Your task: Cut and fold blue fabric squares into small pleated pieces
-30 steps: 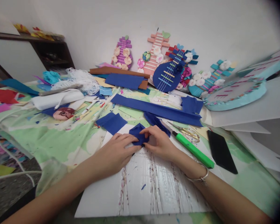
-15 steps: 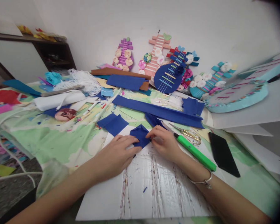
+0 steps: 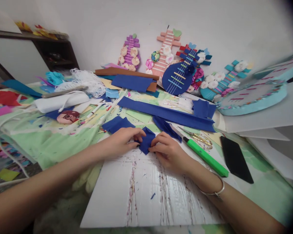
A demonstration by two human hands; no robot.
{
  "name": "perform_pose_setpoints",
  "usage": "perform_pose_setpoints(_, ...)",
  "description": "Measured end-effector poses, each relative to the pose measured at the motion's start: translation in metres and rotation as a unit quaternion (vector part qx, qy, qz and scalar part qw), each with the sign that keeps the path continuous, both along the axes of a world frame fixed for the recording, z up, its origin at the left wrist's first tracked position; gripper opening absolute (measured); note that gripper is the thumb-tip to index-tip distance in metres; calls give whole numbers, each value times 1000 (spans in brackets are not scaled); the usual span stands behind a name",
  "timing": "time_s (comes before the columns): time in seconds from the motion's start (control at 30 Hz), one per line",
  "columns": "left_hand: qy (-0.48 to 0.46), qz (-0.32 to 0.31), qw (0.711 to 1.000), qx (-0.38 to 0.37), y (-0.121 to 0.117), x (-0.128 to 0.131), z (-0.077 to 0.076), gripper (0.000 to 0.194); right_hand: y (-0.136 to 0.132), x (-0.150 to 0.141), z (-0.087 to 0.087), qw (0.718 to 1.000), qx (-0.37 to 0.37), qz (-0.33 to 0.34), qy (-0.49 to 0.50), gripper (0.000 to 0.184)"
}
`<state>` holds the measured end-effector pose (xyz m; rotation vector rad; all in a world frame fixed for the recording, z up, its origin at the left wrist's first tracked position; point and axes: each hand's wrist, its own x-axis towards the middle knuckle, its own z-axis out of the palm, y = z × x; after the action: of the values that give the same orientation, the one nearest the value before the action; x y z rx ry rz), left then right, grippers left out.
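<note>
Between my hands a small folded piece of dark blue crepe paper (image 3: 146, 139) stands over the far edge of a scored white board (image 3: 117, 191). My left hand (image 3: 123, 141) pinches the paper's left side with thumb and fingers. On the right side, my right hand (image 3: 169, 151) grips its lower edge between thumb and fingertips. Another blue paper piece (image 3: 118, 124) lies just beyond my left hand. Past my right hand rests a further blue piece (image 3: 166, 127), with a green utility knife (image 3: 206, 157) and gold-handled scissors (image 3: 202, 140) beside it.
A long blue paper strip (image 3: 166, 113) crosses the table behind my hands. A black phone (image 3: 236, 159) lies at the right. Paper guitars with flowers, such as a blue one (image 3: 177, 79), lean against the wall. White string (image 3: 88, 83) is heaped at the left back.
My left hand has shifted up and left along the paper, its fingers now curled at the paper's left edge. My right hand's fingertips have moved lower on the paper. The view has tilted slightly.
</note>
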<state>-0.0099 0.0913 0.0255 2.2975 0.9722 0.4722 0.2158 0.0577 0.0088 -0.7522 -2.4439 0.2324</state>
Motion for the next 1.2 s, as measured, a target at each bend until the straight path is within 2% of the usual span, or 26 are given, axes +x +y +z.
perform_pose_setpoints(0.17,7,-94,994,-49,16,3,4,16,-4,0,1,1000,1,12,-16,28)
perform_pose_setpoints(0.37,-14,-157,985,-65,25,-5,-3,18,-7,2,12,992,6,30,-124,28)
perform_pose_setpoints(0.57,-14,-158,986,-54,27,-4,-4,18,-8,2,18,982,49,53,-174,25)
perform_pose_setpoints(0.7,-21,-135,990,-38,23,0,-5,17,-9,2,17,978,63,51,-190,23)
perform_pose_setpoints(0.87,-28,-82,996,-34,21,4,-7,11,-12,2,19,977,58,38,-202,21)
perform_pose_setpoints(1.03,-51,-72,995,-40,21,5,-12,13,-14,1,21,979,53,39,-192,22)
perform_pose_setpoints(1.2,-44,-51,997,-32,18,6,-10,17,-13,1,20,976,54,40,-207,21)
